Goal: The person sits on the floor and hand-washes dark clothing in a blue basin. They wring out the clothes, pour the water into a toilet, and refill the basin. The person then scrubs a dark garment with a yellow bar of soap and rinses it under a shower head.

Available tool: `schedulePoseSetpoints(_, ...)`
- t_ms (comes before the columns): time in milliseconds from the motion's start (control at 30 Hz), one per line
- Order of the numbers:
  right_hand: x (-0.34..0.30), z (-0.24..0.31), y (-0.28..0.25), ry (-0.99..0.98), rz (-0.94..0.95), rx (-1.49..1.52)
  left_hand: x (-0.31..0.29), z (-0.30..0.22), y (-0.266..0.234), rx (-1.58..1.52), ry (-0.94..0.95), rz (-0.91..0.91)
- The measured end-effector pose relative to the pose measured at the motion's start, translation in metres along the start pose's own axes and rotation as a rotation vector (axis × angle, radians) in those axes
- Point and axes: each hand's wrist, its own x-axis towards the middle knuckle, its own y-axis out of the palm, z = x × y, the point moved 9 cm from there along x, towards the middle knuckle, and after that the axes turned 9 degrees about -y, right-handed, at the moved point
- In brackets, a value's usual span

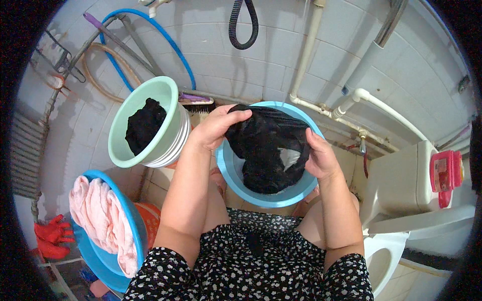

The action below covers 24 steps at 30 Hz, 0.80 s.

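Observation:
A wet-looking black garment [268, 145] is stretched between my two hands above a light-blue basin [228, 168]. My left hand [215, 125] grips its upper left edge, thumb on top. At the right edge, my right hand [321, 155] pinches the cloth, thumb up. The lower part of the garment hangs down into the basin, and a pale patch shows on its right side. What kind of garment it is, I cannot tell. Cloth hides most of the basin's inside.
Left of the basin, a pale-green basin [118, 125] holds black cloth. Nearer stands a blue basin [90, 261] with a pink towel [103, 218], beside red gloves [52, 236]. A brush [198, 103] lies by the wall. Pipes [306, 55] and a toilet [384, 258] are on the right.

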Motion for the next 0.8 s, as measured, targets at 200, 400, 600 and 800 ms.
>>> schedulePoseSetpoints(200,0.002,0.001,-0.01,-0.029,-0.067,0.245,-0.005,-0.016,0.003,0.475,0.364,-0.237)
schedulePoseSetpoints(400,0.006,-0.003,-0.005,-0.019,-0.1,0.22,-0.014,-0.004,0.065,0.385,0.493,-0.015)
schedulePoseSetpoints(600,0.005,0.022,-0.02,-0.15,-0.233,-0.198,0.01,0.022,0.046,0.476,0.269,-0.024)
schedulePoseSetpoints(800,-0.005,0.05,-0.111,-0.241,-0.617,-0.078,-0.01,-0.01,0.024,0.064,0.418,0.084)
